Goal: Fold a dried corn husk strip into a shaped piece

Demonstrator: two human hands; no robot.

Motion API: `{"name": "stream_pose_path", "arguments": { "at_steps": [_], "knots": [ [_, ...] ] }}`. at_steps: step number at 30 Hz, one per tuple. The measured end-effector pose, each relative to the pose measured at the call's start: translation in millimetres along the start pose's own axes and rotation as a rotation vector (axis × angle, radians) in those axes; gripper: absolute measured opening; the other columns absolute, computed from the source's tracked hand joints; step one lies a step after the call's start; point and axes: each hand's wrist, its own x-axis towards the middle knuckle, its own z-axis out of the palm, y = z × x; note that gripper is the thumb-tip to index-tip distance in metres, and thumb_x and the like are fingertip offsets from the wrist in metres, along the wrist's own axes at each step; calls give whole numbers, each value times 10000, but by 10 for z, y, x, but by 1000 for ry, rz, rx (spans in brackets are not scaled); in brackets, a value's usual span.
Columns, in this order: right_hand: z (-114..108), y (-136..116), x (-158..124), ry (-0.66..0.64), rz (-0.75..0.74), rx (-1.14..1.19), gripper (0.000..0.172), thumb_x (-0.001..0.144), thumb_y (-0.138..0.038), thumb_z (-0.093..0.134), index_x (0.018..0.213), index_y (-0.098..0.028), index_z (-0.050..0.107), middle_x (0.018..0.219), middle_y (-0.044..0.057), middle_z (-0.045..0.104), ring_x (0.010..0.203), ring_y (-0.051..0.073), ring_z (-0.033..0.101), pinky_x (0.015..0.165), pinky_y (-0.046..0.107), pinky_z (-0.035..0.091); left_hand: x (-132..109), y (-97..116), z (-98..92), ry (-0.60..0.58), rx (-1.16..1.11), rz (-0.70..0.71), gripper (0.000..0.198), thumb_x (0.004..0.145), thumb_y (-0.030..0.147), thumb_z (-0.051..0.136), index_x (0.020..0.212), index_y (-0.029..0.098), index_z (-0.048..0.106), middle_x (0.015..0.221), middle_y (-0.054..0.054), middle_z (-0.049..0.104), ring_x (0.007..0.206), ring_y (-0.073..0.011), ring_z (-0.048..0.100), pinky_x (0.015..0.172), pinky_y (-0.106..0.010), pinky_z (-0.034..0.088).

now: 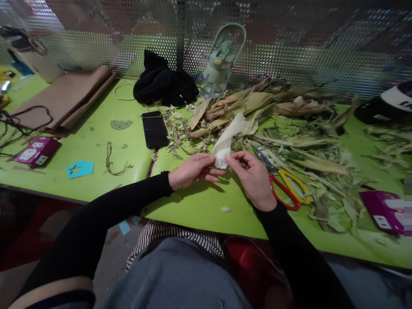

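Between my two hands is a pale corn husk piece [228, 139], its lower end pinched and its wider end pointing up toward the pile. My left hand [196, 171] grips its left edge between thumb and index finger, the other fingers stretched out below. On the other edge, my right hand [252, 178] pinches the husk with thumb and forefinger, the remaining fingers curled. Scissors [285, 182] with one red and one yellow handle lie just right of my right hand, blades toward the husks. A heap of dried corn husks [244, 103] spreads behind and to the right.
A black phone [155, 129], a protractor [121, 124] and a blue paper pentagon [80, 169] lie to the left on the green table [180, 210]. Behind stand a green bottle [219, 68] and black cloth [165, 83]. Purple boxes [37, 151] sit at both sides, brown paper [64, 98] far left.
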Motion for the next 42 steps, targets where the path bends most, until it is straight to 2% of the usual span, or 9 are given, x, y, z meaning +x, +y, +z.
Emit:
{"name": "stream_pose_path", "arguments": {
  "at_steps": [12,15,18,22,24,27,32,38,42],
  "knots": [
    [12,-22,-8,-22,16,-23,285,777,-470,790,846,-220,670,765,-3,631,647,140,537,569,270,447,42,-62,-89,-75,167,93,120,900,137,669,1007,84,659,932,-62,721,818,-80,706,651,-150,554],
    [11,25,-4,-65,117,109,350,795,-510,758,995,-229,698,892,21,698,732,165,614,642,295,512,44,-68,-100,-138,225,43,107,909,129,653,1006,85,664,949,-79,727,814,-97,713,660,-188,570],
    [6,82,-4,-93,175,156,368,812,-554,716,979,-227,738,933,40,746,798,209,666,713,346,545,2,-67,-77,-243,334,-57,109,925,160,640,994,76,654,967,-111,727,760,-109,717,621,-204,562],
    [12,91,-9,-52,137,77,403,736,-572,782,926,-219,746,943,56,770,879,260,697,809,405,554,-83,-8,-25,-94,520,140,268,932,306,654,1112,110,616,987,-82,703,601,-64,662,484,-159,474],
    [20,71,-6,-97,137,78,442,685,-550,835,949,-217,713,933,56,765,848,250,700,786,400,564,-96,44,-17,9,556,220,220,962,282,605,1110,118,609,925,-45,690,534,-43,625,428,-145,417],
    [28,51,3,-136,182,131,491,675,-509,861,1014,-221,652,891,34,742,765,205,685,696,359,566,-60,106,-35,68,429,134,201,1017,276,497,992,107,604,766,-15,660,484,-39,603,398,-136,389],
    [28,66,9,-139,147,158,366,734,-500,821,890,-219,646,801,1,685,697,160,627,625,308,520,21,119,-56,100,163,12,190,1006,237,521,869,114,566,679,8,618,540,-56,661,434,-122,440],
    [-2,37,-3,-75,-40,-68,256,790,-468,772,836,-237,673,871,15,664,683,151,550,597,300,473,3,89,-42,38,225,35,238,1015,249,504,843,113,597,693,-15,671,530,-51,644,453,-129,466],
    [-25,19,1,-137,-64,-77,286,806,-499,743,756,-225,675,916,30,643,726,154,548,627,300,467,-9,77,-30,65,300,46,283,1026,256,475,800,121,580,625,-1,656,515,-53,632,484,-140,478]
  ]
}}
